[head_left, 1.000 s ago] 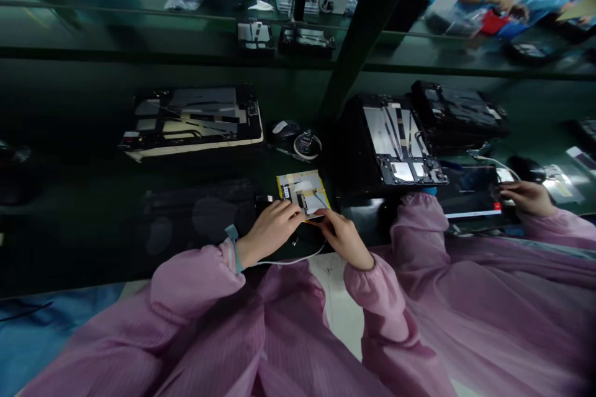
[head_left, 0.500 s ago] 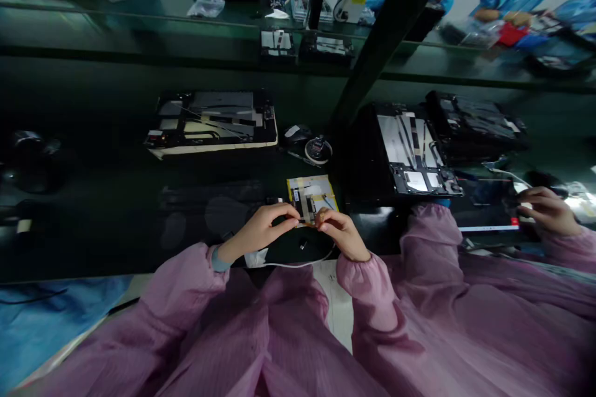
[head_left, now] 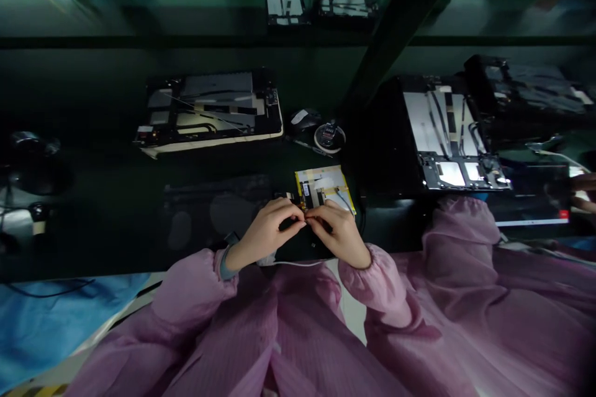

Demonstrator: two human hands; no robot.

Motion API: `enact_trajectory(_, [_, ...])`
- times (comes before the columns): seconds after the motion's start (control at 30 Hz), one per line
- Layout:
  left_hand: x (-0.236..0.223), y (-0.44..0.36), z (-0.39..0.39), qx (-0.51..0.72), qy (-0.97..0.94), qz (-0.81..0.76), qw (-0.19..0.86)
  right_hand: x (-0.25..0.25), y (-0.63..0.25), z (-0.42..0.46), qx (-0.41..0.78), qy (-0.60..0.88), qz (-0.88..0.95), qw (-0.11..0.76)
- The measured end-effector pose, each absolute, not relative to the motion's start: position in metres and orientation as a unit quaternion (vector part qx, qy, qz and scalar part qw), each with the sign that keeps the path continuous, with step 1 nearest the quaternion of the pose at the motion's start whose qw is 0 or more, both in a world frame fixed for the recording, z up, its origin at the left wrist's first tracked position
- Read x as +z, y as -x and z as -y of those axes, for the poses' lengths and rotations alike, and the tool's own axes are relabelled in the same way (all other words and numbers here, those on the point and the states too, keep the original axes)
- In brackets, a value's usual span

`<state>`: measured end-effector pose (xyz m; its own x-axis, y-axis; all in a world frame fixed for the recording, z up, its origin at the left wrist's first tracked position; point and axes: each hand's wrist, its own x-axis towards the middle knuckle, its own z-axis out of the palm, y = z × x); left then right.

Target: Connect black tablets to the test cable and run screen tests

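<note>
On a dark green desk (head_left: 93, 211), seen from above by the person working, two hands in pink sleeves meet at the near edge. The left hand (head_left: 267, 232) and the right hand (head_left: 338, 232) are both curled shut, fingertips pinched together on a very small part (head_left: 305, 221) that is too tiny to identify. It sits just at the near edge of a yellow card (head_left: 325, 187) that carries pale strips and small dark components.

As a judgement: the piece is so small that a loosened pinch could drop it onto the dark desk, where it would be hard to find. Pulling too hard could also drag the yellow card out of place, or bend whatever the piece is joined to.

Around this, from largest to smallest. To the right lies an opened device chassis (head_left: 437, 142), black, with white panels and thin cables exposed, close beside the card. Further left and back lies a second opened chassis (head_left: 209, 111). A black slanted post (head_left: 395, 25) rises behind the work and crosses the view. A neighbouring person's pink sleeve (head_left: 465, 229) crowds in at the right, close to the right hand's elbow room. A white cable (head_left: 298, 263) runs under the wrists. Behind the card sit a dark mouse-like object (head_left: 302, 119) and a small round tape roll (head_left: 329, 135), both apart from the hands.
</note>
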<state>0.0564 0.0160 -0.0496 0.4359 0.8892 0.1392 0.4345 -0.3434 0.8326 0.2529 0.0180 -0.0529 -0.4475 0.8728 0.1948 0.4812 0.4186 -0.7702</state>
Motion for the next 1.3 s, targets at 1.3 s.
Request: enact_trajectory(1.3, [-0.057, -0.064, -0.014, 0.290, -0.803, -0.440, 0.278, -0.056, -0.250, -0.009, 0.272, 0.460, 0.787, 0.309])
